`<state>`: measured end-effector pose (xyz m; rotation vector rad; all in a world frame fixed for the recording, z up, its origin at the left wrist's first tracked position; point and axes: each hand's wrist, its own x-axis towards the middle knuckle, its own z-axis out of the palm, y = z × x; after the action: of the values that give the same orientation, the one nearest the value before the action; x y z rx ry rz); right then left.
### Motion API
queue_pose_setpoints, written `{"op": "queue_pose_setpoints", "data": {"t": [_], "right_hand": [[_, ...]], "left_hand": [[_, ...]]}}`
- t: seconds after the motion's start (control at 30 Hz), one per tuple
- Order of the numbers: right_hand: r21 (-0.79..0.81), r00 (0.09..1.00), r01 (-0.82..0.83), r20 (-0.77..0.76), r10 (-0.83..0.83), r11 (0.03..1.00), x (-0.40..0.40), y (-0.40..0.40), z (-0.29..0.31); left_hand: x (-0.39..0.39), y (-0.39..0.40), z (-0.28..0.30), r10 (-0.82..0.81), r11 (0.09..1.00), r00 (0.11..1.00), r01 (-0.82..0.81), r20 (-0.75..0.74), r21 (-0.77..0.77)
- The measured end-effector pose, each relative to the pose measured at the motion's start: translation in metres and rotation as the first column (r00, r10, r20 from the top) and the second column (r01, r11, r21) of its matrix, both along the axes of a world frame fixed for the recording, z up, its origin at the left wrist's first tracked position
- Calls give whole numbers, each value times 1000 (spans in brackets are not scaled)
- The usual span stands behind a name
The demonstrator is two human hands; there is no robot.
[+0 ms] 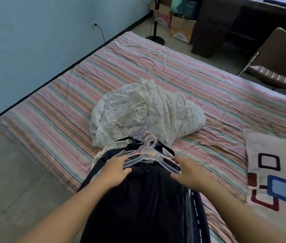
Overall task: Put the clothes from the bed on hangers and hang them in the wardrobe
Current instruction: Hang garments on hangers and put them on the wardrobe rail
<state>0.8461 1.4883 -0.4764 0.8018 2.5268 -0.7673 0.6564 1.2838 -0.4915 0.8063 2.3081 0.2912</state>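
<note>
A pile of dark clothes [138, 199] lies at the near edge of the bed [156, 67], with a bunch of clear and pink plastic hangers [147, 153] on top of it. My left hand [116, 170] grips the left end of the hanger bunch, fingers over it and thumb under. My right hand [189, 172] holds the right end the same way. A cream garment [100, 155] peeks out under the dark clothes on the left. No wardrobe is in view.
A crumpled white floral quilt [145, 111] lies mid-bed just beyond the hangers. A patterned pillow [275, 172] sits at the right. A chair [275, 64], a fan stand [155, 32], cardboard boxes [182, 27] and a dark desk [226, 23] stand past the bed.
</note>
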Motion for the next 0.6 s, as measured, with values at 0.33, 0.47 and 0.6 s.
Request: {"op": "queue_pose_setpoints", "data": {"t": [0.33, 0.47, 0.6], "right_hand": [[-106, 988, 114, 114, -102, 988, -12, 22, -115], [-169, 979, 173, 138, -151, 970, -13, 19, -141], [-175, 980, 152, 154, -125, 973, -14, 15, -155]], "left_hand": [[-16, 16, -99, -49, 993, 997, 42, -66, -106], [-16, 20, -124, -45, 985, 998, 36, -49, -167], [-9, 22, -139, -90, 975, 991, 67, -103, -210]]}}
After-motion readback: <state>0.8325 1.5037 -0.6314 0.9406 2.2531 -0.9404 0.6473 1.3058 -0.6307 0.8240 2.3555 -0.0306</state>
